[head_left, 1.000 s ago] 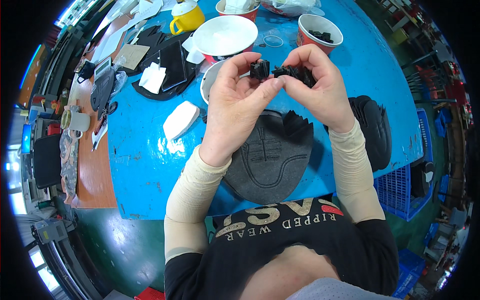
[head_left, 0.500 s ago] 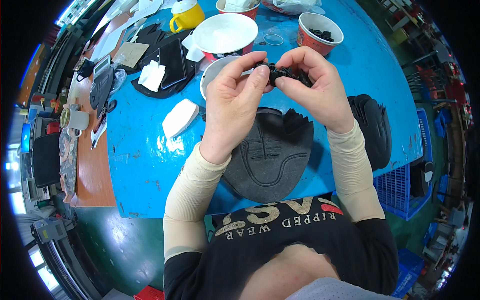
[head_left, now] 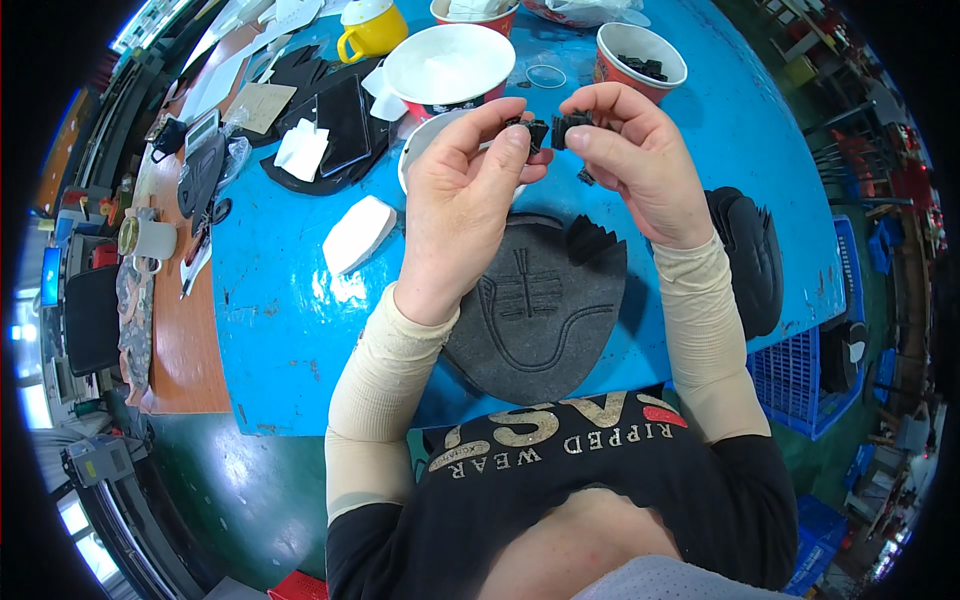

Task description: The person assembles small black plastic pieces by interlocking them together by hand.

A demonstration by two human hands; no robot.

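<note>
My left hand (head_left: 462,190) pinches a small ridged black piece (head_left: 536,135) between thumb and fingers. Across a narrow gap, my right hand (head_left: 640,165) grips another cluster of small black pieces (head_left: 570,128), and one bit shows below its fingers. Their exact kind is too small to make out. Below both hands lies a stack of dark grey curved sheets (head_left: 545,330) with stitched-looking lines and a fanned, jagged top edge. A red paper tub (head_left: 612,72) holding similar black pieces stands beyond my right hand. Partly behind my left hand is a white round container (head_left: 415,150).
A white bowl (head_left: 450,65), a yellow mug (head_left: 372,28) and a phone-like black slab (head_left: 343,122) stand or lie at the far left. A white block (head_left: 360,235) rests left of my forearm. More dark sheets (head_left: 745,260) lie right, above a blue crate (head_left: 800,380).
My hands have drawn slightly apart, and the black pieces that were together between them are now separated by a gap. The right hand has turned and risen a little.
</note>
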